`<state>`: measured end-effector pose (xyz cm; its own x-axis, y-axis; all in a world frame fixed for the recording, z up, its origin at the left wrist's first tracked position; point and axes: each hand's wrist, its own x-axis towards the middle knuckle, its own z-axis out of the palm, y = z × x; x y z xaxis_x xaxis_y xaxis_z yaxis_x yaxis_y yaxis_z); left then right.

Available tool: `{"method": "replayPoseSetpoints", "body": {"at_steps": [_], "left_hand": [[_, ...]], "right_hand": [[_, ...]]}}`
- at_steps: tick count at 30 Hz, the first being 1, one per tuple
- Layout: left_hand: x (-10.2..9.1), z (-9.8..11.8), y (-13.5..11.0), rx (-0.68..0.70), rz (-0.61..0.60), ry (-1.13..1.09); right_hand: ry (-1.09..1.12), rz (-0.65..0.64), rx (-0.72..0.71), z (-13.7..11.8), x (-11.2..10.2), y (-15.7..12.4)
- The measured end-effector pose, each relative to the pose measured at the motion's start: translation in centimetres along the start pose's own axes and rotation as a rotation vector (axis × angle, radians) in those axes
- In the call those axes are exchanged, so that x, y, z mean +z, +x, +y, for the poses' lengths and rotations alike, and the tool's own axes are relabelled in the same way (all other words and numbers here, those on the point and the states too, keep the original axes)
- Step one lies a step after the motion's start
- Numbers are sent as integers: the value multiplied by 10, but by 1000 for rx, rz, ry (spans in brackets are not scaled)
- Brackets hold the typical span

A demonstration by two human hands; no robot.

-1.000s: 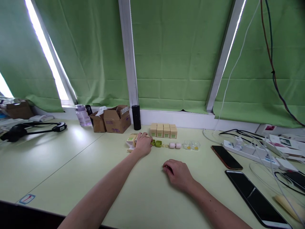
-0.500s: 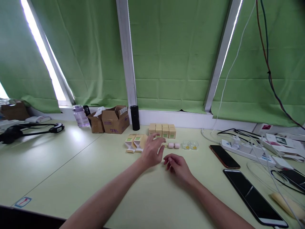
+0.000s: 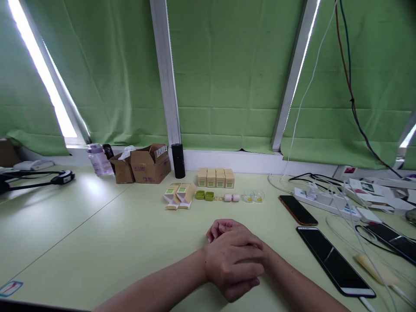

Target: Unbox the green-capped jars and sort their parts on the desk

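Pulled back from the green tubs (image 3: 209,198), the left hand (image 3: 234,265) overlaps the right hand (image 3: 224,226), both loosely bent, any hold impossible to tell, with two cartons (image 3: 189,193) open, seemingly unfinished, left of the tubs and four boxes (image 3: 220,178) closed behind.

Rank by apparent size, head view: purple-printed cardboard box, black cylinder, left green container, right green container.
1. Purple-printed cardboard box
2. Black cylinder
3. Left green container and right green container: look alike, not ranked
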<state>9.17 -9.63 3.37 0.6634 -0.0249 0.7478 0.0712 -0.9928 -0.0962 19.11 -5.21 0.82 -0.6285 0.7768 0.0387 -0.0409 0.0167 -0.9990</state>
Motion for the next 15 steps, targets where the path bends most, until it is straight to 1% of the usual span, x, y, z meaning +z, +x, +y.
{"method": "replayPoseSetpoints", "body": {"at_steps": [4, 7, 9, 10, 12, 14, 15], "left_hand": [[1, 3, 0, 54, 53, -19], [0, 6, 3, 71, 92, -18], [0, 8, 6, 91, 115, -36], [-1, 9, 8, 99, 125, -53], [-4, 10, 11, 101, 135, -88], [-11, 8, 12, 73, 142, -106], [-16, 5, 12, 42, 152, -106]], "right_hand": [[258, -177, -9, -20, -8, -8], [325, -309, -33, -29, -6, -15], [355, -373, -46, -32, -3, -17], [364, -380, -53, -33, -2, -18], [362, -340, -67, -36, -4, -19], [340, -240, -86, -38, -10, -19], [330, -165, -107, -39, -14, -19]]}}
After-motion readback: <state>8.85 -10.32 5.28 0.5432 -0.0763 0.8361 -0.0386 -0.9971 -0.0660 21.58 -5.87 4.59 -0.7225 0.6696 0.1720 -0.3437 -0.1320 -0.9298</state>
